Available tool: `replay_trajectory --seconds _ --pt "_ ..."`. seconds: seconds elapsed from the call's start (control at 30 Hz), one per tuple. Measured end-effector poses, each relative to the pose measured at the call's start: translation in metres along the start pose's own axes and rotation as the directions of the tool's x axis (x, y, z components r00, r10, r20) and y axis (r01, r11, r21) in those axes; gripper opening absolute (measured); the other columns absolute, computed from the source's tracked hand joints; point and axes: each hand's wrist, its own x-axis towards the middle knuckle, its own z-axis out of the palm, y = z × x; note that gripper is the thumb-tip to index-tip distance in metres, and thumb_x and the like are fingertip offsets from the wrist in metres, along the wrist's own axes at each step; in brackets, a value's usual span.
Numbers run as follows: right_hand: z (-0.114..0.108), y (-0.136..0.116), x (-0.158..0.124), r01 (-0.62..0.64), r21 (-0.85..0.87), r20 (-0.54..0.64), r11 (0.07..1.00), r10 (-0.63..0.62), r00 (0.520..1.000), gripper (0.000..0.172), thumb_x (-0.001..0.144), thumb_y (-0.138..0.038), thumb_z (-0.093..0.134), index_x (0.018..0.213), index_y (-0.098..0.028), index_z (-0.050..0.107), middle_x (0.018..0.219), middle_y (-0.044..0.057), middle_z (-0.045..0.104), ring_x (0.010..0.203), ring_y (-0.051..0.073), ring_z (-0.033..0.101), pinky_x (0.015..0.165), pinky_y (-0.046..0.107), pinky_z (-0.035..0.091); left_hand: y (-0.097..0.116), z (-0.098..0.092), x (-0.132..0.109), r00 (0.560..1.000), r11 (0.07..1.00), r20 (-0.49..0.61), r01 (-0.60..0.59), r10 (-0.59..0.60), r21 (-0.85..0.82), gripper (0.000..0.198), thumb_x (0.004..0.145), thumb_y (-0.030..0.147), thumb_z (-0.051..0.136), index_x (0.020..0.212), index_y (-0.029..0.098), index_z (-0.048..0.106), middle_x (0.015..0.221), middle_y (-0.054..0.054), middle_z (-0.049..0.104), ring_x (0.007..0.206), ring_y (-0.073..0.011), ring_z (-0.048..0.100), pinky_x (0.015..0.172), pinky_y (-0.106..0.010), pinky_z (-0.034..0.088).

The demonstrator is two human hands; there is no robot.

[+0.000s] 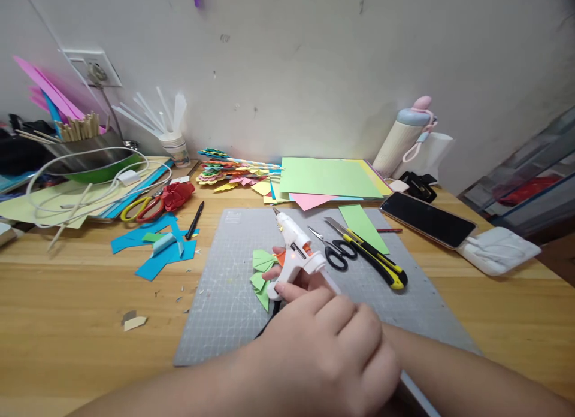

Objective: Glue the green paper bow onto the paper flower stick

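Note:
My left hand (pixel 332 351) is closed in a fist in front of the other arm, wrapped round a long pale glue stick (pixel 330 280) that runs into the back of a white hot glue gun (pixel 294 249). Behind it, my right hand (pixel 287 282) grips the gun's handle, its palm mostly hidden. The nozzle points up and to the left, and a small light glows on the gun's side. Folded light green paper pieces (pixel 260 279) lie on the grey cutting mat (pixel 215 309), just left of the handle.
Right of the gun lie black scissors (pixel 339 254), a yellow-black utility knife (pixel 372 258) and a green paper strip (pixel 363 228). Blue paper scraps (pixel 166 255) and a black pen (pixel 194 219) are left. Behind stand a cup (pixel 175 148) of glue sticks and a bottle (pixel 399 138).

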Motion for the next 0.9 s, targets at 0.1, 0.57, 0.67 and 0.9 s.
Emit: replay_trajectory --seconds 0.1,0.57,0.67,0.9 --pt "-0.007 -0.010 -0.013 -0.145 -0.281 -0.192 0.949 0.093 0.977 0.041 0.075 -0.064 0.059 0.049 -0.032 0.058 0.054 0.012 0.053 0.069 0.032 0.063 0.029 0.035 0.042 0.000 0.002 0.005 0.998 0.998 -0.004 0.060 -0.060 0.032 0.021 0.087 0.010 0.047 0.074 0.013 0.063 0.066 -0.005 0.060 0.053 -0.0165 0.048 0.048 -0.031 0.040" --pt "0.012 -0.031 0.026 -0.038 -0.098 -0.030 0.994 0.035 0.999 0.038 0.083 -0.046 0.048 0.068 -0.015 0.065 0.053 -0.003 0.062 0.039 0.007 0.039 0.031 0.016 0.033 -0.054 -0.020 -0.027 0.836 0.844 -0.137 0.536 -0.532 -0.007 0.022 0.089 0.014 0.049 0.108 0.015 0.060 0.107 -0.009 0.064 0.095 -0.0193 0.060 0.079 -0.033 0.050" --pt "0.005 -0.028 0.033 -0.111 0.089 0.059 0.990 0.106 0.993 0.033 0.084 -0.044 0.051 0.088 -0.014 0.065 0.064 0.000 0.065 0.041 0.006 0.040 0.035 0.017 0.026 -0.086 -0.018 -0.048 0.517 0.540 0.204 0.838 -0.831 0.076 0.020 0.088 0.022 0.048 0.102 0.019 0.062 0.104 -0.007 0.063 0.089 -0.0220 0.060 0.074 -0.037 0.048" --pt "-0.006 -0.016 0.043 -0.186 0.254 0.161 0.949 0.149 0.976 0.033 0.084 -0.040 0.059 0.105 -0.015 0.063 0.072 0.002 0.064 0.047 0.006 0.041 0.039 0.017 0.022 -0.098 0.013 -0.082 0.480 0.540 0.469 0.842 -0.741 -0.008 0.012 0.080 0.028 0.058 0.086 0.020 0.065 0.093 -0.006 0.059 0.091 -0.0228 0.058 0.080 -0.035 0.047"
